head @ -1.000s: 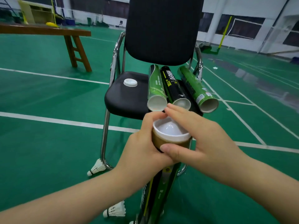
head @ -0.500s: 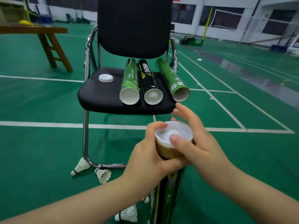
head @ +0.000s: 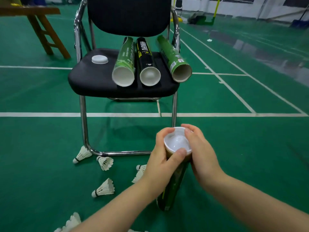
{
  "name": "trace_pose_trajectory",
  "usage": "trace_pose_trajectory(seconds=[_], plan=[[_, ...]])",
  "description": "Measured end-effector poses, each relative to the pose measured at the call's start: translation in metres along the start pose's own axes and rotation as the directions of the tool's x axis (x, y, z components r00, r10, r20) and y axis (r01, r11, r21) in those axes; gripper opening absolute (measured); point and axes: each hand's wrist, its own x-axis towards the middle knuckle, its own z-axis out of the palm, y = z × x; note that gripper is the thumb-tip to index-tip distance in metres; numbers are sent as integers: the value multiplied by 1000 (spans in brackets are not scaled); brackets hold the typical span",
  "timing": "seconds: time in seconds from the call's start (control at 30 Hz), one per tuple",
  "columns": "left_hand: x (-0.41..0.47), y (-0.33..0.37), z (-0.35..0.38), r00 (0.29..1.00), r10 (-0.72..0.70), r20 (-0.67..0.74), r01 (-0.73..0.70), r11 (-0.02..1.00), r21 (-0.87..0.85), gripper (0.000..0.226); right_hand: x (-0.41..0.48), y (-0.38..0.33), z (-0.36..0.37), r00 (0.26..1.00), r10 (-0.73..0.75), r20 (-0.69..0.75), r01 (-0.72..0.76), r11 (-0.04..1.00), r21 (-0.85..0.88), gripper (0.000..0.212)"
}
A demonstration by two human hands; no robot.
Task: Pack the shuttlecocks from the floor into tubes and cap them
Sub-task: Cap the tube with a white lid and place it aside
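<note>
A green and black shuttlecock tube (head: 172,186) stands upright on the green floor in front of me. My left hand (head: 160,164) wraps around its top, thumb on the rim. My right hand (head: 202,156) grips the other side, fingers on the white cap (head: 177,142) that sits in the tube's mouth. Several white shuttlecocks lie on the floor to the left, among them one (head: 103,189) near my left forearm and one (head: 105,162) by the chair's foot. Three more tubes lie side by side on the chair: green (head: 124,61), black (head: 146,61), green (head: 173,58).
The black chair (head: 93,81) with chrome legs stands just ahead; a loose white cap (head: 99,59) rests on its seat. A wooden bench (head: 43,29) is at the far left. White court lines cross the floor.
The capped tube and both hands have sunk lower and away from the chair, the tube's foot now on the floor. My view has tilted down, showing more shuttlecocks on the floor.
</note>
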Motion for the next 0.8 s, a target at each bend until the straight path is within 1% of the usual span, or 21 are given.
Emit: trace_pose_trajectory(seconds=[0.07,0.13,0.2,0.37,0.5,0.67,0.8], plan=[[-1,-7,1,1000,-15,-22,14,1000,-8,41,-2,8,0,999,33,-14,-33,999,20,16],[-1,-12,2,999,-25,-46,24,999,-28,37,-1,14,0,999,36,-20,-36,999,35,16],[2,-16,1,998,-36,-61,32,998,-61,40,1,16,0,1000,21,-16,-20,999,40,17],[3,-19,-3,997,-34,-76,25,992,-125,49,5,17,3,999,16,49,-18,999,36,22],[1,-19,-5,994,-29,-101,15,990,-141,49,5,17,5,997,26,68,-30,998,48,23],[-4,-21,-6,989,-14,-146,-6,991,-136,48,3,18,9,994,49,93,-59,993,105,28],[-5,-20,-8,985,-37,-166,16,991,-130,44,0,14,12,990,111,92,-124,981,147,29]])
